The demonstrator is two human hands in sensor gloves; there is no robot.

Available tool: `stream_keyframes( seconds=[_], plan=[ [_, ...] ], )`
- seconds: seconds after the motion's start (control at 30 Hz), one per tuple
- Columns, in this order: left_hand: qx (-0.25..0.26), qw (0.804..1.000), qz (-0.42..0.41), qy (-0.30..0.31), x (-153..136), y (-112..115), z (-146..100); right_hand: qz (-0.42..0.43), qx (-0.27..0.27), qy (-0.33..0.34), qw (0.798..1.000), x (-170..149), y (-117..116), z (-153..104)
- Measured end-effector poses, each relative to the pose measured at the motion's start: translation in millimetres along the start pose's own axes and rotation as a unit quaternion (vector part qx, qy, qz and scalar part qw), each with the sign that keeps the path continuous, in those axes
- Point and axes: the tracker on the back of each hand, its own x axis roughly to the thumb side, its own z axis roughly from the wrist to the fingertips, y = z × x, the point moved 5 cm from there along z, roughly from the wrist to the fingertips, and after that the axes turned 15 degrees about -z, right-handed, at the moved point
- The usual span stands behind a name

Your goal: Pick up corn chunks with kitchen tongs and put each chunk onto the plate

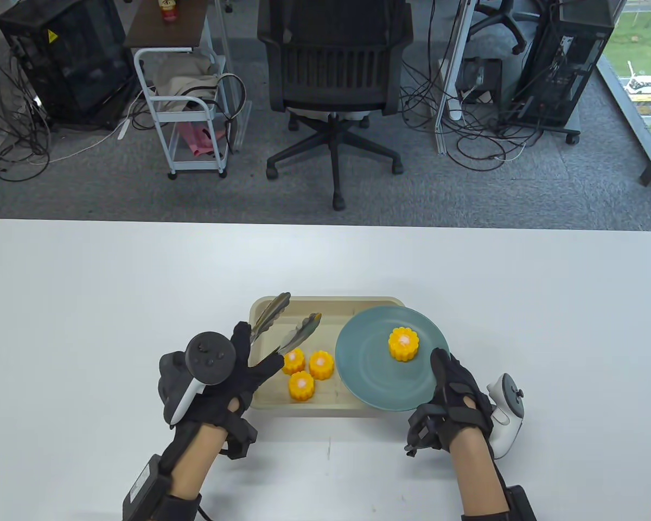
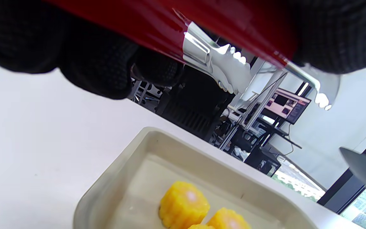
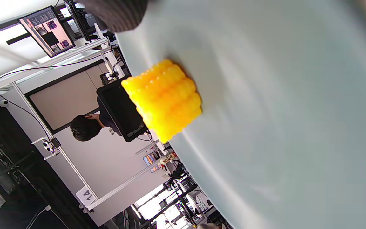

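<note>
- the left hand (image 1: 217, 380) is over the left end of the cream tray (image 1: 325, 304), with its fingers curled round the red handles of the tongs (image 1: 285, 328).
- in the left wrist view the black gloved fingers (image 2: 97, 63) wrap the red handles, and the shiny tongs (image 2: 221, 70) stick out past them.
- the two tong tips stand apart, with nothing held between them.
- the tips are up in the air above the tray, pointing to the far side of the white table (image 1: 87, 304).
- three corn chunks sit in the tray, close together near its front: one on the left (image 1: 293, 361), one on the right (image 1: 321, 364) and one nearest the person (image 1: 301, 386).
- the left chunk is just beside the left hand's fingertip.
- the blue-green plate (image 1: 369, 374) lies over the right end of the tray, and its near side sticks out past the tray's front edge.
- one corn chunk (image 1: 403, 343) sits on the plate, standing on its flat end, a bit to the far side of the middle.
- the right hand (image 1: 455, 401) is at the near right rim of the plate, and its thumb lies on top of the rim.
- the other fingers of the right hand are hidden, so i cannot tell for sure how they hold the plate.
- in the right wrist view the yellow chunk (image 3: 164, 98) sits on the plate (image 3: 281, 127), with a dark glove fingertip (image 3: 119, 12) at the plate's edge.
</note>
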Motion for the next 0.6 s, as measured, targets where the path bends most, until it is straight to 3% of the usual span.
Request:
stream_keyframes(
  seconds=[0.33,0.6],
  plan=[
    [-0.028,0.998,0.032,-0.048,-25.3,20.5,6.5,-0.001,0.004,0.0,1.0,-1.0,0.3,1.2],
    [-0.048,0.992,0.096,-0.07,-28.2,43.7,13.5,-0.005,0.01,0.001,1.0,-2.1,-0.7,2.4]
  ],
)
